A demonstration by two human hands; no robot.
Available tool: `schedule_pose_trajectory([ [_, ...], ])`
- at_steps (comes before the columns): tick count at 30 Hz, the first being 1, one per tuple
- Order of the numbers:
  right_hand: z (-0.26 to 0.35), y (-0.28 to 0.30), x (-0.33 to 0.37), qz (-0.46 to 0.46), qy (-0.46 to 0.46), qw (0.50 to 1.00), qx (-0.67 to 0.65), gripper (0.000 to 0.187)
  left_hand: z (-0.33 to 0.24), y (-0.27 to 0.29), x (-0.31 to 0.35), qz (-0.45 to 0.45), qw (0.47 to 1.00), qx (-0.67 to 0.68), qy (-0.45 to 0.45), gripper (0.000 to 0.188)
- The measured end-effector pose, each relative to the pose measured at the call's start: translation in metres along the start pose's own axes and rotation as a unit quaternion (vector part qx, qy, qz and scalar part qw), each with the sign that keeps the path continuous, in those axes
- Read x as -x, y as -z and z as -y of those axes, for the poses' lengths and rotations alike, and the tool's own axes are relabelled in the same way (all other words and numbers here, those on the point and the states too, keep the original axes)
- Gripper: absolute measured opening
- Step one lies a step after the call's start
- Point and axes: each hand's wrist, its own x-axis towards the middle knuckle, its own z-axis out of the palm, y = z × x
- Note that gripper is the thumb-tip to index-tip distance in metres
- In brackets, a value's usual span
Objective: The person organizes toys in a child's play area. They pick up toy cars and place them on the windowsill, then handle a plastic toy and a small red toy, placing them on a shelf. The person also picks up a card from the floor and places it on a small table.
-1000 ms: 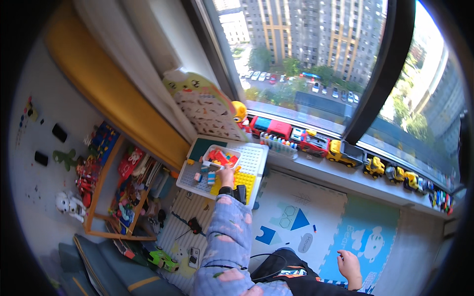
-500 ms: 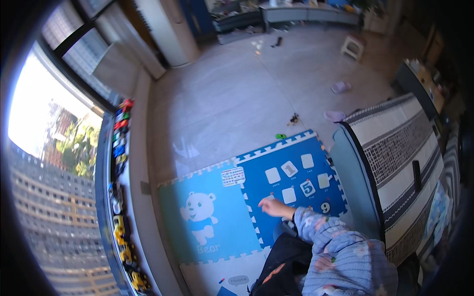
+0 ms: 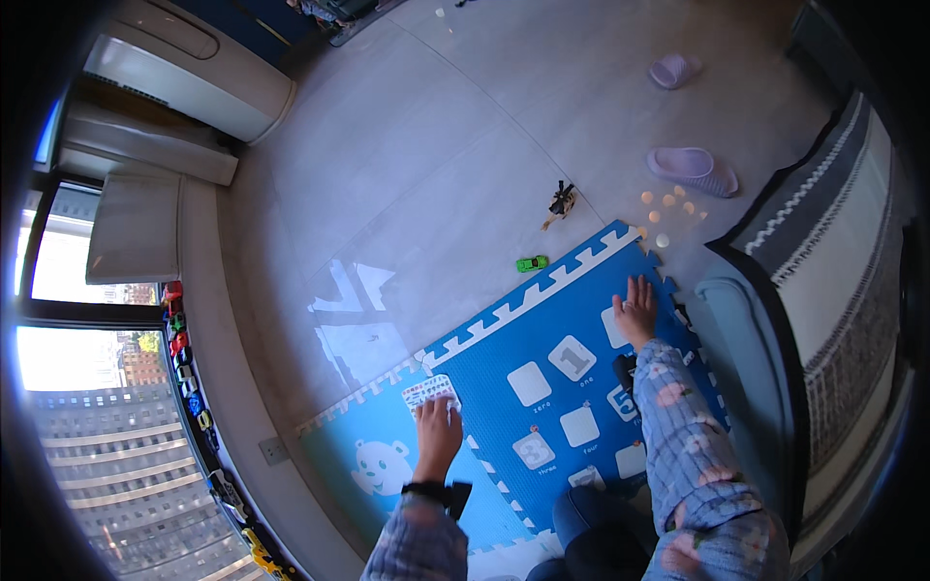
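Observation:
My left hand [image 3: 439, 438] reaches over the lower part of a white card [image 3: 427, 388] printed with rows of small coloured marks; its fingers point away from me and overlap the card. Whether they touch it I cannot tell. The card lies on the light-blue mat tile [image 3: 329, 455] with a white bear, by the seam to a darker blue tile [image 3: 504, 339]. On that blue tile, near its far right corner, my right hand [image 3: 635, 312] rests with fingers spread, partly over a white number square. Several more number squares, such as a one [image 3: 573, 359], show in front of my knees.
Beyond the mat a green toy car [image 3: 532, 263] and a small black-and-tan toy [image 3: 560, 200] lie on the grey floor. Purple slippers [image 3: 693, 170] sit farther right. A striped cloth covers the sofa [image 3: 852, 290] at right. Toy vehicles [image 3: 184, 373] line the windowsill at left.
My left hand has come into view and reached the white card. My right hand has moved far and right across the blue tile, fingers now spread. The view has tilted down and closer.

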Motion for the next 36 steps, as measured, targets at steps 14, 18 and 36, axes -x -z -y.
schedule_pose_trajectory([
  [14,0.026,-0.023,-0.002,-0.102,-0.042,0.993,0.046,0.065,-0.065,-0.184,-0.283,0.05,0.973,-0.152,-0.168,0.026],
  [18,0.024,-0.021,-0.002,-0.097,-0.044,0.994,0.029,0.067,-0.076,-0.172,-0.313,-0.033,0.999,-0.021,-0.006,0.013],
  [36,0.009,-0.061,0.002,-0.107,-0.043,0.967,-0.227,0.073,-0.142,-0.149,-0.341,0.181,0.96,0.206,0.051,0.057],
])
